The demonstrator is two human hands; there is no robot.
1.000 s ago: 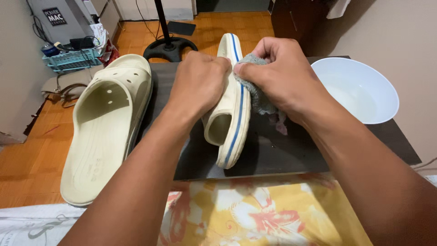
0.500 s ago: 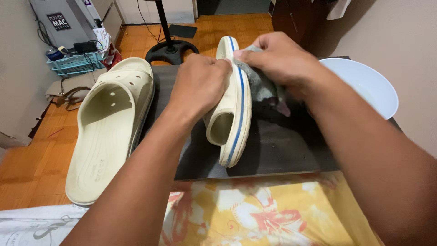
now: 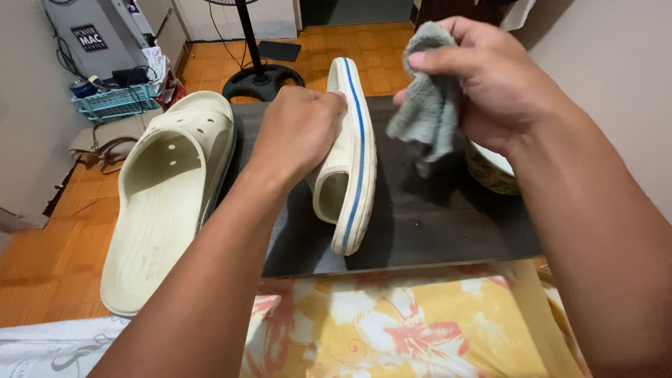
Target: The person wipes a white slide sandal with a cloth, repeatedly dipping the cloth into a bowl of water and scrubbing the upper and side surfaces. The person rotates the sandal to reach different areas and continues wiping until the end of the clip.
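Right now the left hand (image 3: 297, 129) is closed around a cream slide sandal with a blue stripe (image 3: 350, 168), gripping it by the strap and holding it tipped up on its edge, sole side facing right, over the dark bench (image 3: 434, 224). Its lower end rests on or just above the bench top; which of the two cannot be told. The right hand (image 3: 500, 80) is lifted clear of that sandal and is clenched on a grey cloth (image 3: 430, 105), which is bunched between thumb and fingers and hangs down in folds just beside the striped edge without touching it.

A second cream sandal (image 3: 164, 196) lies flat, footbed up, at the left end of the bench, partly overhanging its edge. Behind the right wrist a white bowl (image 3: 493, 159) shows only as a sliver of rim. Below the bench, nearest the camera, spreads a yellow fabric with a floral print (image 3: 392, 329). On the wooden floor (image 3: 42, 259) beyond stand a black fan base (image 3: 262, 77) and a teal basket (image 3: 112, 98).
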